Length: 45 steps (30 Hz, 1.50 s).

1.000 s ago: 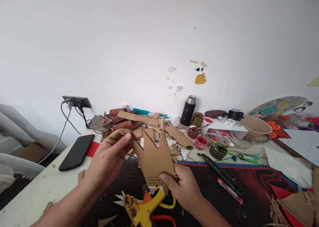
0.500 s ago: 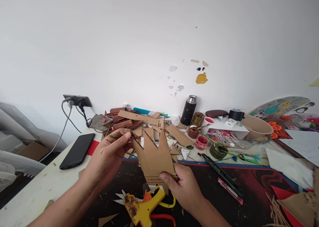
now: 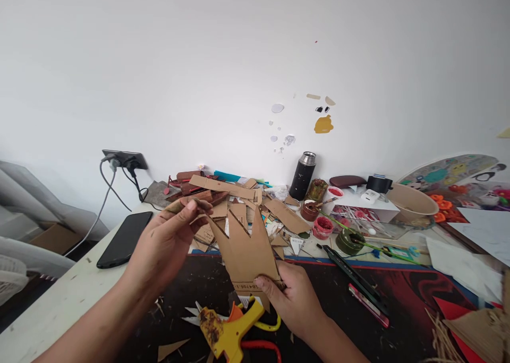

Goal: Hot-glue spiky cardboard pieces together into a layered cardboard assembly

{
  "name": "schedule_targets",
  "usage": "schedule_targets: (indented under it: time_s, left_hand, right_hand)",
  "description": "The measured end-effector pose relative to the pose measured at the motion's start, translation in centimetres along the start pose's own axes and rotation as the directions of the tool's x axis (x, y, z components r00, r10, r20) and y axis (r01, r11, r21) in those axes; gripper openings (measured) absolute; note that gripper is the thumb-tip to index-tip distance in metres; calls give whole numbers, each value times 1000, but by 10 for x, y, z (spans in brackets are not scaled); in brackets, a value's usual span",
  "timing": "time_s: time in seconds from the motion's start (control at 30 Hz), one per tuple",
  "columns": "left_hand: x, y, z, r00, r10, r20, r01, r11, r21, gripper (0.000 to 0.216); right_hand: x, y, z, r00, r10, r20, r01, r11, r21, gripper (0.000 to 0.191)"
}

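Note:
My right hand (image 3: 297,299) grips the lower right corner of a brown cardboard piece (image 3: 247,259), thumb on its front face. Three pointed spikes are cut along its top edge, and printed characters run near its bottom. Close to the leftmost spike, my left hand (image 3: 171,230) has thumb and fingers pinched together; what they hold, if anything, is hidden. Below the cardboard lies a stained yellow glue gun (image 3: 225,334) with an orange trigger. Scissors with yellow and red handles (image 3: 263,344) lie partly under it.
Cardboard scraps (image 3: 285,214) heap along the wall. A black thermos (image 3: 303,176), paint jars (image 3: 322,227) and a white box (image 3: 370,209) stand at the back right. A utility knife (image 3: 354,278) lies on the dark mat (image 3: 319,278); a phone (image 3: 124,239) rests left.
My left hand has shifted left and slightly up, away from the leftmost spike. The right hand keeps its grip, and the cardboard has barely moved.

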State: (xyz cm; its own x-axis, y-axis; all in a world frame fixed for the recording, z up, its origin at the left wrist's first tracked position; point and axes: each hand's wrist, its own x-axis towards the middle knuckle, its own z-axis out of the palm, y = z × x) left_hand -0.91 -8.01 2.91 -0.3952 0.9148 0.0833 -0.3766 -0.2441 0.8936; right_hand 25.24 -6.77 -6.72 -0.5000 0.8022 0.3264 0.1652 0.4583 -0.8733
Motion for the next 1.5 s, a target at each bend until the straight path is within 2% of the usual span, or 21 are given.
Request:
schedule_targets:
  time_s: [0.13, 0.27, 0.37, 0.47, 0.53, 0.6, 0.7, 0.97, 1.1, 1.5]
  left_hand:
    - [13, 7, -9, 995, 70, -70, -79, 989, -123, 25]
    - [23, 6, -15, 997, 56, -51, -65, 979, -191, 38]
    - [24, -2, -15, 998, 61, -17, -63, 992, -110, 52]
    - [22, -11, -14, 999, -3, 38, 2, 1000, 31, 43]
    - [21, -14, -15, 997, -37, 73, 30, 995, 91, 51]
    - [20, -15, -16, 994, -27, 108, 12, 991, 133, 59]
    - [20, -14, -19, 991, 0, 135, -26, 981, 195, 59]
    - [17, -8, -17, 984, -3, 179, -36, 976, 216, 44]
    - [17, -8, -17, 989, -35, 144, 2, 974, 224, 39]
    - [15, -8, -13, 992, 17, 126, -57, 946, 319, 44]
  right_hand:
    - [-1, 2, 1, 1000, 15, -8, -15, 1000, 7, 40]
    - [-2, 3, 1, 1000, 28, -13, -28, 1000, 6, 44]
    - [-2, 3, 1, 999, 34, -10, -34, 999, 5, 48]
    - [-2, 3, 1, 999, 42, -6, -42, 999, -1, 51]
    - [-2, 3, 1, 999, 43, -2, -43, 999, -3, 53]
    - [-1, 3, 1, 999, 41, -2, -41, 999, -9, 54]
    - [-1, 2, 1, 1000, 26, -6, -26, 1000, -13, 54]
    - [-1, 2, 3, 999, 45, -4, -45, 999, 16, 54]
    - [-1, 3, 4, 999, 45, -11, -45, 999, -13, 57]
    - [-1, 2, 3, 999, 44, -2, -44, 999, -22, 51]
